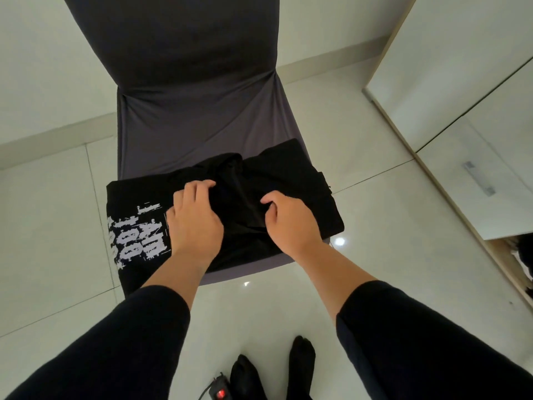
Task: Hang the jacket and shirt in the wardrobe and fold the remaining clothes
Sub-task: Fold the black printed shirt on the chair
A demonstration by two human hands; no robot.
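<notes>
A black T-shirt with white print lies across the seat of a grey-covered chair, its left part hanging over the seat's left edge. More black cloth is bunched on the right half of the seat. My left hand rests on the cloth near the print, with its fingers curled into a raised fold at the middle. My right hand pinches the same black cloth just to the right of it. Both hands are in the middle of the head view.
A white wardrobe with a handle stands at the right, and its lower part shows an open compartment. Glossy pale floor tiles surround the chair. My feet in black socks and a power strip with a red switch are at the bottom.
</notes>
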